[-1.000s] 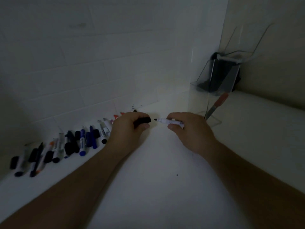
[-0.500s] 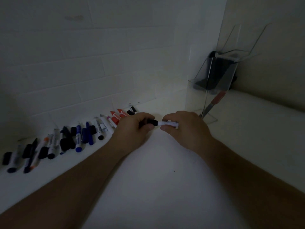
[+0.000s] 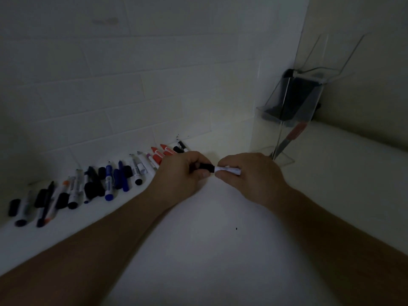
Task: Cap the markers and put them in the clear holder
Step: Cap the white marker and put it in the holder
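White marker (image 3: 228, 170) horiz, black cap (image 3: 207, 167) end pointing left

Dim light falls on a white worktop (image 3: 209, 250) that meets a white brick-patterned wall (image 3: 132, 85) across the upper frame and a plain beige wall (image 3: 364, 51) at upper right.

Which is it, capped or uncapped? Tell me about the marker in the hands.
Capped: the black cap sits against the white marker, no tip showing. Fully seated? Cannot tell.
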Motion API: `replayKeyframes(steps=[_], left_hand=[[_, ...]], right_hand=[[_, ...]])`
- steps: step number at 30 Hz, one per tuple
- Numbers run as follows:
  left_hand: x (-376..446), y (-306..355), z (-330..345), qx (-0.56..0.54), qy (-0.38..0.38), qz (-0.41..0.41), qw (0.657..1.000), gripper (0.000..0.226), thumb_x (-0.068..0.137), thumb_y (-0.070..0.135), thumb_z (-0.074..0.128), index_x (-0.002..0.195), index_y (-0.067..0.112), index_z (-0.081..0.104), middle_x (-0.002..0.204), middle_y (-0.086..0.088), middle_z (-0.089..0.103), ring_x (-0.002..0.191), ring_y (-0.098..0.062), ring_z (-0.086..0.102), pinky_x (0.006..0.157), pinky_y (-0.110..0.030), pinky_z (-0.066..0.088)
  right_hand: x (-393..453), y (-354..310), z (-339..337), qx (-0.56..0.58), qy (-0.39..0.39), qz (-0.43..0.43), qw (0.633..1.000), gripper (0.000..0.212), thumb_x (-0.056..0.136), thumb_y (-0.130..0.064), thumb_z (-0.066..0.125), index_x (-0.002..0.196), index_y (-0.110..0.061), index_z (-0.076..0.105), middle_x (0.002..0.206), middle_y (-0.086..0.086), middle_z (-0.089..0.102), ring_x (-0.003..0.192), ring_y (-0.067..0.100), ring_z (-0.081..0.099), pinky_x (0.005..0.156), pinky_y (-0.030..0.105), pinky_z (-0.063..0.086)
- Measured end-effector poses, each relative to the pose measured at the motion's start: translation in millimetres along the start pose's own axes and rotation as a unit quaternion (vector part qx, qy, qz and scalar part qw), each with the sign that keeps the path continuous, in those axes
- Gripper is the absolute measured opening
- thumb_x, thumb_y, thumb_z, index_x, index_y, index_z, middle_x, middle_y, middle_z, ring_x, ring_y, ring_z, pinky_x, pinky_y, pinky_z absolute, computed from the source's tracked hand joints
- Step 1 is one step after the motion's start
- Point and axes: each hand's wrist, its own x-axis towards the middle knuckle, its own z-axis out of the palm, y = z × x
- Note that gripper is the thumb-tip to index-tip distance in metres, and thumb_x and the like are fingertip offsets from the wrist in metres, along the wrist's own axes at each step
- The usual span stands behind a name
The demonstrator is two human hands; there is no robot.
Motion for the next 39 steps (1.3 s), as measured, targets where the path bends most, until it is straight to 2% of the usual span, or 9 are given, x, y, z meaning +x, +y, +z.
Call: replayKeyframes(steps=[4, 10, 14, 21, 25, 28, 33, 36, 39], left_hand=[[1.5, -1.9, 4.2, -0.013, 0.009, -0.012, 1.000, 0.013, 0.086, 0.022, 0.074, 0.098, 0.029, 0.073, 0.080, 0.021, 0.065, 0.076, 0.008, 0.059, 0.066, -0.002, 0.038], [5.4, -3.8, 9.1, -0.064, 0.035, -0.003, 0.997, 0.011, 0.084, 0.033, 0.077, 0.091, 0.033, 0.069, 0.078, 0.014, 0.068, 0.073, 0.000, 0.061, 0.061, -0.012, 0.042], [6.4, -4.2, 7.5, -0.123, 0.077, -0.019, 0.989, 0.008, 0.087, 0.028, 0.073, 0.081, 0.028, 0.068, 0.072, 0.011, 0.070, 0.067, -0.004, 0.063, 0.064, -0.024, 0.050], [1.5, -3.8, 11.6, -0.048, -0.009, 0.064, 0.997, 0.014, 0.096, 0.031, 0.061, 0.098, 0.029, 0.075, 0.089, 0.020, 0.072, 0.083, 0.006, 0.062, 0.070, -0.003, 0.039], [-0.3, -1.2, 11.1, -0.052, -0.027, 0.081, 0.995, 0.016, 0.097, 0.035, 0.058, 0.096, 0.030, 0.073, 0.087, 0.019, 0.071, 0.080, 0.005, 0.062, 0.068, -0.003, 0.038], [-1.7, -2.4, 11.1, -0.056, -0.041, 0.070, 0.995, 0.018, 0.097, 0.038, 0.056, 0.094, 0.030, 0.072, 0.084, 0.019, 0.070, 0.076, 0.004, 0.062, 0.064, -0.006, 0.039], [-3.7, 0.2, 10.3, -0.056, -0.043, 0.082, 0.994, 0.020, 0.097, 0.038, 0.057, 0.094, 0.028, 0.074, 0.080, 0.016, 0.070, 0.073, 0.001, 0.063, 0.066, -0.013, 0.045], [-4.0, 0.0, 10.0, -0.053, -0.045, 0.077, 0.995, 0.021, 0.097, 0.039, 0.056, 0.094, 0.028, 0.074, 0.080, 0.016, 0.070, 0.073, 0.001, 0.063, 0.065, -0.010, 0.044], [-4.9, 0.8, 9.7, -0.056, -0.048, 0.075, 0.994, 0.019, 0.097, 0.036, 0.058, 0.094, 0.027, 0.074, 0.081, 0.015, 0.071, 0.074, 0.000, 0.064, 0.065, -0.009, 0.044]], right_hand=[[5.9, 6.3, 11.2, -0.005, 0.039, -0.063, 0.997, 0.041, 0.099, -0.052, 0.040, 0.084, -0.028, 0.069, 0.074, -0.006, 0.066, 0.067, 0.011, 0.059, 0.068, 0.037, 0.051], [2.4, 0.9, -3.0, -0.162, 0.033, -0.082, 0.983, 0.046, 0.098, -0.055, 0.023, 0.117, -0.036, 0.060, 0.083, -0.005, 0.068, 0.077, 0.023, 0.057, 0.070, 0.040, 0.046], [3.6, -12.3, -5.4, -0.128, 0.057, -0.069, 0.988, 0.030, 0.103, -0.042, 0.039, 0.113, -0.025, 0.061, 0.077, -0.006, 0.056, 0.075, 0.018, 0.046, 0.062, 0.033, 0.031], [26.9, -43.3, -87.3, 0.094, 0.209, -0.016, 0.973, 0.021, 0.100, -0.025, 0.057, 0.120, -0.017, 0.056, 0.102, -0.004, 0.057, 0.080, 0.000, 0.055, 0.070, 0.014, 0.045], [39.2, -23.3, -130.7, 0.008, 0.307, -0.008, 0.952, 0.014, 0.095, -0.021, 0.065, 0.106, -0.017, 0.058, 0.093, -0.008, 0.059, 0.076, 0.001, 0.054, 0.076, 0.008, 0.043], [41.7, -3.3, -132.0, -0.042, 0.281, 0.054, 0.957, 0.025, 0.096, -0.027, 0.062, 0.119, -0.024, 0.051, 0.097, -0.006, 0.064, 0.083, 0.016, 0.063, 0.074, 0.030, 0.050], [34.0, 9.9, -103.9, -0.212, 0.197, 0.114, 0.950, 0.043, 0.099, -0.030, 0.057, 0.137, -0.022, 0.038, 0.095, 0.015, 0.068, 0.079, 0.035, 0.067, 0.061, 0.032, 0.044], [32.7, 22.3, -92.1, -0.220, 0.146, 0.170, 0.949, 0.028, 0.102, -0.036, 0.048, 0.125, -0.023, 0.038, 0.091, 0.016, 0.065, 0.072, 0.036, 0.063, 0.062, 0.040, 0.054], [29.4, 28.5, -88.2, -0.247, 0.101, 0.153, 0.952, 0.013, 0.104, -0.030, 0.040, 0.108, -0.018, 0.045, 0.082, 0.010, 0.064, 0.063, 0.029, 0.054, 0.062, 0.045, 0.057]])
